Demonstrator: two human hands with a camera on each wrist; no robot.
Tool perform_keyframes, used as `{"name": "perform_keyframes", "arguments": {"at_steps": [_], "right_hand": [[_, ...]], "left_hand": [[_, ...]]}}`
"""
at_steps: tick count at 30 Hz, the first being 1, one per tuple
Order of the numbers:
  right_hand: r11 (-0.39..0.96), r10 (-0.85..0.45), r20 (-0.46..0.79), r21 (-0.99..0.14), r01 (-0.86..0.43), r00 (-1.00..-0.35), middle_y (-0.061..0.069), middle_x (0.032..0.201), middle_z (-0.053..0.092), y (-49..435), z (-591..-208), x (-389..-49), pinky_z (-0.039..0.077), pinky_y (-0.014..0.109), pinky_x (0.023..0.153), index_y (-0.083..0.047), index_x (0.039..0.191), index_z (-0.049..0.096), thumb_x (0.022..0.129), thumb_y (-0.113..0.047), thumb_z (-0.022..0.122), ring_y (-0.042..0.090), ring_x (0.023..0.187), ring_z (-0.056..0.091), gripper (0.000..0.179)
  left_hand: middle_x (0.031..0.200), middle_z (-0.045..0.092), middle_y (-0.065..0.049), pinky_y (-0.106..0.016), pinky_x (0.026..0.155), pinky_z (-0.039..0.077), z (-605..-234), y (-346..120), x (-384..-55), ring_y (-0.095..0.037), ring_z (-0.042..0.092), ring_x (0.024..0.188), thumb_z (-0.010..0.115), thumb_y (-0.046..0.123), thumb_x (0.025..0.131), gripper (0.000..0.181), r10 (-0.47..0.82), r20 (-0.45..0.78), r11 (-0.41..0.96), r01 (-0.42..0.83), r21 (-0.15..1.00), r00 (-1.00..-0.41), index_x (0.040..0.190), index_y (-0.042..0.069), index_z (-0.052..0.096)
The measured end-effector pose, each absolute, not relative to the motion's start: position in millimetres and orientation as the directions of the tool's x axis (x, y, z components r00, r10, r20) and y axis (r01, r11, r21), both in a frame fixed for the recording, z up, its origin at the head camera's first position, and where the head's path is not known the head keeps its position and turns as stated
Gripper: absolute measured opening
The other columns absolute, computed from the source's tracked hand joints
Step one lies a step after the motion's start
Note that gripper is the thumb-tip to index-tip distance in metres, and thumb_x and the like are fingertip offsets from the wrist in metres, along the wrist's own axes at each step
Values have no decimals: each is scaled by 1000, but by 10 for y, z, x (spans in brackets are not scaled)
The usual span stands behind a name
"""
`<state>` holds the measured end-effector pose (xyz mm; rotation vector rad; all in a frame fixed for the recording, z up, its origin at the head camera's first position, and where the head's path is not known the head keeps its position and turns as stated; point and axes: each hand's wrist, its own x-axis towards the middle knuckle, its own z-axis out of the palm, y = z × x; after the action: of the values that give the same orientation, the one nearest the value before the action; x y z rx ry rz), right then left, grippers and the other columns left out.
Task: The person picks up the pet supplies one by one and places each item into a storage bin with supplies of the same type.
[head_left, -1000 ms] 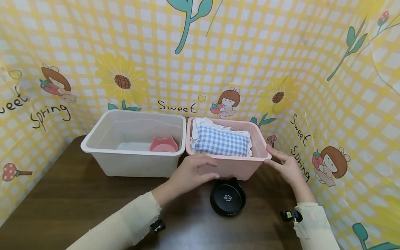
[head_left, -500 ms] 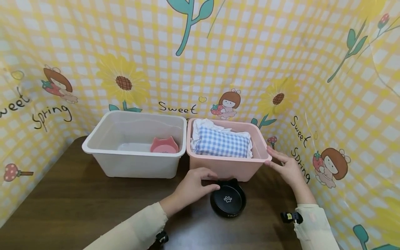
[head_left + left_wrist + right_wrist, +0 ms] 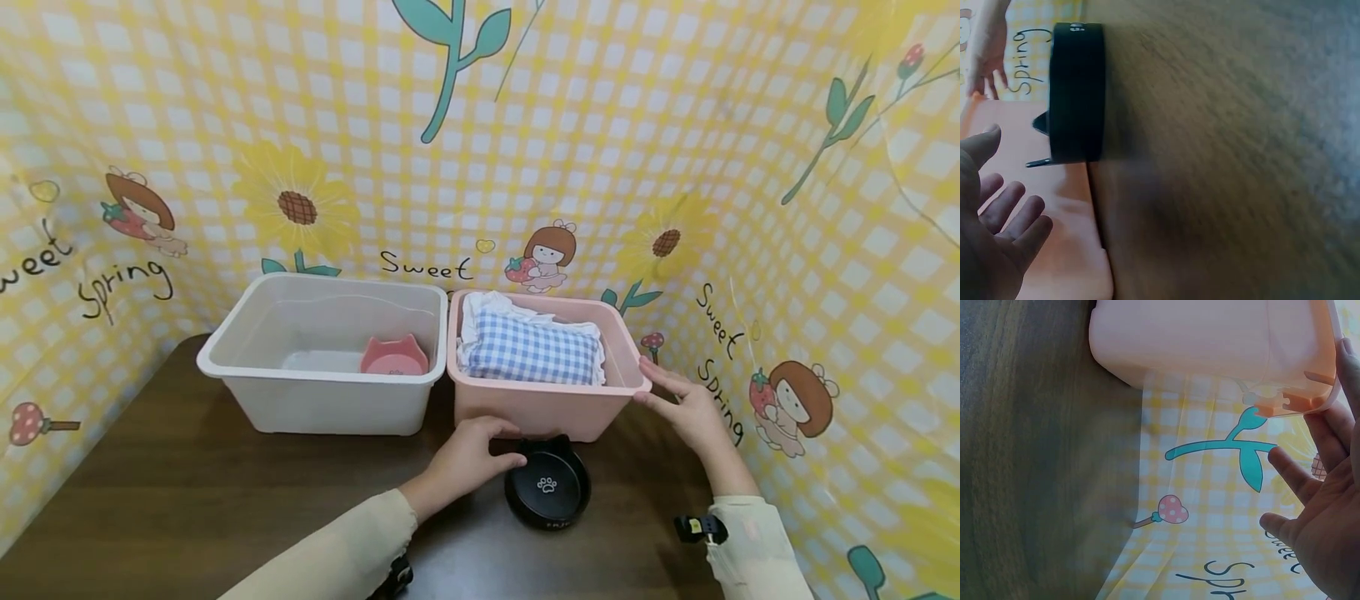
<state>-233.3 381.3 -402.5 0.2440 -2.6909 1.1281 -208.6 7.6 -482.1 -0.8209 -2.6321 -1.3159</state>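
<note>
A pink plastic bin [image 3: 540, 408] holds a blue-and-white checked cushion [image 3: 536, 346] with a ruffled white edge. My right hand [image 3: 692, 417] pinches its front right rim corner with thumb and forefinger; the other fingers [image 3: 1294, 472] stretch out below the rim. A black cat-eared pet bowl [image 3: 547, 487] with a white paw print stands on the table before the bin. Left of it, my left hand [image 3: 468, 458] hovers with thumb and fingers apart. The left wrist view shows a gap between its fingertips [image 3: 1038, 225] and the bowl [image 3: 1077, 94].
Beside the pink bin stands a larger grey-white bin [image 3: 322, 404] with a pink cat-eared bowl [image 3: 393, 356] in it. Patterned yellow checked cloth [image 3: 360, 183] walls the back and sides. Everything stands on a dark wooden table [image 3: 150, 492].
My left hand has moved down and slightly right, from the pink bin's front to beside the black bowl. My right hand keeps its place on the corner.
</note>
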Motion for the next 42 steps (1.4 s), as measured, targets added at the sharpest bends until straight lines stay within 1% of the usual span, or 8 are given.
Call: {"name": "perform_keyframes", "arguments": {"at_steps": [3,8,13,17,23,25,35,42], "right_hand": [[694,-68,262,-681,-234,-963,5,150,53,3819,-4019,-2331,30,66,115,-24,143,61,89,-37,80,41,147,38,58],[699,-66,257,-677,-228,-964,3,150,53,3829,-4037,-2335,30,65,115,-25,143,61,89,-38,80,41,147,38,59],[693,-63,257,-684,-227,-964,2,150,54,3826,-4035,-2332,31,63,116,-25,143,61,89,-38,80,37,147,40,58],[697,-54,248,-684,-215,-967,0,150,54,3827,-4038,-2319,31,62,116,-27,143,61,89,-39,80,35,147,41,58],[694,-63,245,-686,-220,-967,0,151,53,3820,-4057,-2311,31,63,116,-26,143,61,90,-39,80,36,147,40,58],[696,-64,252,-683,-224,-966,0,151,54,3818,-4051,-2316,31,63,116,-26,143,61,90,-40,79,36,146,41,58],[703,-50,244,-681,-208,-969,-3,151,53,3821,-4029,-2316,31,62,116,-28,143,61,89,-42,79,36,147,40,59],[713,-68,253,-664,-224,-965,2,151,53,3826,-4033,-2327,33,62,115,-26,143,61,91,-40,78,37,145,42,57]], "left_hand": [[114,74,5,-36,96,55,-4856,119,-2118,-13,67,110,84,36,86,41,428,272,524,482,702,-862,120,16,74],[110,74,7,-35,91,56,-4906,186,-2175,-14,69,106,83,36,87,36,431,224,558,453,695,-874,117,17,75],[104,76,7,-33,88,57,-4931,269,-2228,-11,70,101,83,35,87,29,429,222,599,460,656,-876,110,18,77],[101,76,9,-30,86,57,-4939,332,-2226,-7,69,99,83,32,87,22,424,250,611,479,631,-870,104,19,78],[87,73,13,-26,70,55,-4930,348,-2191,-2,66,81,83,30,87,9,358,269,649,445,617,-894,88,23,77],[83,71,14,-25,67,53,-4926,350,-2193,-1,64,77,82,29,88,9,345,273,656,439,613,-898,83,24,76],[78,72,14,-22,63,52,-4900,362,-2166,-1,64,73,81,25,87,11,285,299,660,412,628,-911,76,23,79],[73,70,16,-18,59,48,-4786,309,-2150,4,59,66,79,24,87,13,321,361,641,481,598,-876,74,24,78]]}}
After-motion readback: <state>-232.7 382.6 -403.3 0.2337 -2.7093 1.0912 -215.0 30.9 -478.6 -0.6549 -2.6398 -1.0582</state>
